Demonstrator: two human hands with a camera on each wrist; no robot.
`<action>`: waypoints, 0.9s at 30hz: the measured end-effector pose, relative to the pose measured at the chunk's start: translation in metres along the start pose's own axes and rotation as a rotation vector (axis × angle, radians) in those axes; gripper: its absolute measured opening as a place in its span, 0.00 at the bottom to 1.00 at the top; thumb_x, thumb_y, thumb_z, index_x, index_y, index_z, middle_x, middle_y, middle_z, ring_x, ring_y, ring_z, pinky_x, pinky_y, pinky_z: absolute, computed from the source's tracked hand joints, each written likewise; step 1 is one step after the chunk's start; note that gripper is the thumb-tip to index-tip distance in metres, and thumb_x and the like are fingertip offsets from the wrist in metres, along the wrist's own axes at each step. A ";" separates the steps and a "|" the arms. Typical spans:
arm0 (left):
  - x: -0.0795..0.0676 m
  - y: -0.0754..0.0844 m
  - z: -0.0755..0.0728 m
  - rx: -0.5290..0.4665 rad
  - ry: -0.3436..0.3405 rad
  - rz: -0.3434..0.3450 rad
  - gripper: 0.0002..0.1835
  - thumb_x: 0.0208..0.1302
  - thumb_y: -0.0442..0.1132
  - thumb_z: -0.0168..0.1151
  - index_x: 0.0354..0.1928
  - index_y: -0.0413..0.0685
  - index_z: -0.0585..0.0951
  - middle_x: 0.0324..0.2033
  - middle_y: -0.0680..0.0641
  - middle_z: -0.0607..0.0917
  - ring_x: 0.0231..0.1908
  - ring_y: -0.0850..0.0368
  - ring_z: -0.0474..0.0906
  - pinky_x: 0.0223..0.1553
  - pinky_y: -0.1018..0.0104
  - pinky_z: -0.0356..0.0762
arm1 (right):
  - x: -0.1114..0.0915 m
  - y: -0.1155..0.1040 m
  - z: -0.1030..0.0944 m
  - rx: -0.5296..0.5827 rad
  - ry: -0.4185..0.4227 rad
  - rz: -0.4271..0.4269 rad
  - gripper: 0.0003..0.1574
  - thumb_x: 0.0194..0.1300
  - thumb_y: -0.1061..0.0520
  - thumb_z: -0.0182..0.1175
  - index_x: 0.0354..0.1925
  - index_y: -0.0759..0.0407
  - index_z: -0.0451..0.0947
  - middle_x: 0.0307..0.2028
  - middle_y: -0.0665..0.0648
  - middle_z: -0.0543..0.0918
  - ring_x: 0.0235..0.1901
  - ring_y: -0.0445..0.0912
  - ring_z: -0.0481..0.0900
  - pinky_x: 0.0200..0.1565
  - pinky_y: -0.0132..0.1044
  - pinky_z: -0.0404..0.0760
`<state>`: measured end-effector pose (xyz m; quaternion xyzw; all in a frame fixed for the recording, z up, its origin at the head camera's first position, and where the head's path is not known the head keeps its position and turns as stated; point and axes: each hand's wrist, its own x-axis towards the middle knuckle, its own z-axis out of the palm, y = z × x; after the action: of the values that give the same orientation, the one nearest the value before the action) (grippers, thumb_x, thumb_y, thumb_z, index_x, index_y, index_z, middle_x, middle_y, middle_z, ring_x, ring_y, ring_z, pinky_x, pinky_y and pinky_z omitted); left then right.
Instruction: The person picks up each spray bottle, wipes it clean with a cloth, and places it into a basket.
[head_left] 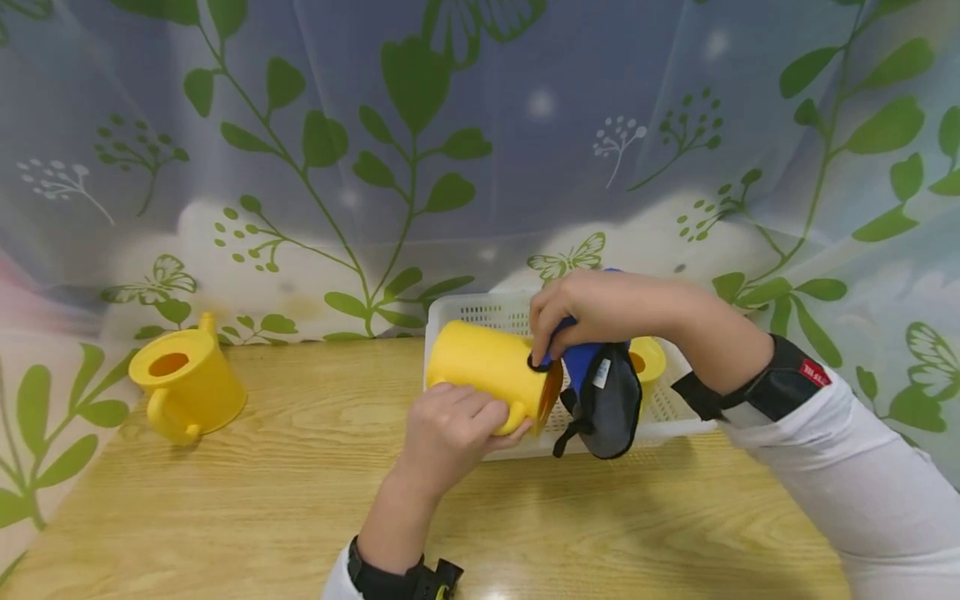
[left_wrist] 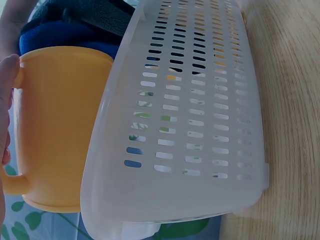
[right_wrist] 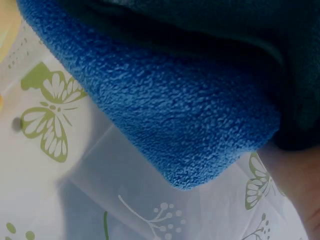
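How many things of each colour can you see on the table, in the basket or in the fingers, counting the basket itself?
Yellow: 3 (watering can, mug, partly hidden piece)
Blue and grey: 1 (cloth)
White: 1 (basket)
Total: 5
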<state>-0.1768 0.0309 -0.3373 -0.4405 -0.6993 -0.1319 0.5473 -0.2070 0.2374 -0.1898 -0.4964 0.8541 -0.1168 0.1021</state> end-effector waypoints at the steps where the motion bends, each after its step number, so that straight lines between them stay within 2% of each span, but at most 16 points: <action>1: 0.000 0.000 0.000 0.001 0.009 0.003 0.21 0.56 0.50 0.60 0.13 0.54 0.63 0.07 0.59 0.65 0.12 0.67 0.54 0.14 0.77 0.49 | 0.000 0.000 -0.001 0.014 0.005 0.004 0.10 0.57 0.62 0.62 0.34 0.47 0.83 0.36 0.46 0.79 0.39 0.39 0.75 0.39 0.33 0.77; 7: 0.002 0.003 -0.001 0.008 0.045 0.037 0.21 0.56 0.51 0.60 0.14 0.54 0.63 0.07 0.59 0.63 0.11 0.67 0.55 0.14 0.78 0.50 | 0.013 -0.001 -0.001 0.018 0.025 -0.003 0.08 0.58 0.61 0.61 0.35 0.48 0.83 0.37 0.47 0.80 0.39 0.38 0.75 0.40 0.34 0.77; 14: 0.003 0.004 -0.001 -0.017 0.038 0.019 0.22 0.56 0.51 0.60 0.13 0.54 0.63 0.07 0.59 0.62 0.12 0.67 0.55 0.15 0.78 0.49 | 0.037 0.000 -0.002 -0.014 0.014 0.014 0.07 0.57 0.59 0.62 0.36 0.51 0.83 0.36 0.49 0.80 0.36 0.38 0.75 0.38 0.32 0.76; 21: 0.005 0.007 -0.002 -0.024 0.049 0.043 0.21 0.54 0.51 0.61 0.13 0.55 0.63 0.07 0.59 0.61 0.12 0.67 0.54 0.15 0.78 0.50 | 0.064 0.003 -0.002 -0.016 0.004 -0.011 0.06 0.57 0.59 0.62 0.36 0.52 0.83 0.35 0.49 0.80 0.35 0.38 0.75 0.38 0.31 0.76; 27: 0.005 0.009 -0.001 -0.040 0.066 0.033 0.21 0.56 0.51 0.60 0.13 0.55 0.63 0.07 0.59 0.62 0.12 0.67 0.55 0.15 0.78 0.48 | 0.073 0.007 0.002 0.007 0.001 -0.025 0.06 0.58 0.59 0.62 0.35 0.50 0.83 0.37 0.48 0.81 0.36 0.37 0.75 0.39 0.31 0.76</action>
<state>-0.1697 0.0377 -0.3353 -0.4583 -0.6708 -0.1513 0.5632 -0.2478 0.1764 -0.1979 -0.5067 0.8475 -0.1214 0.1019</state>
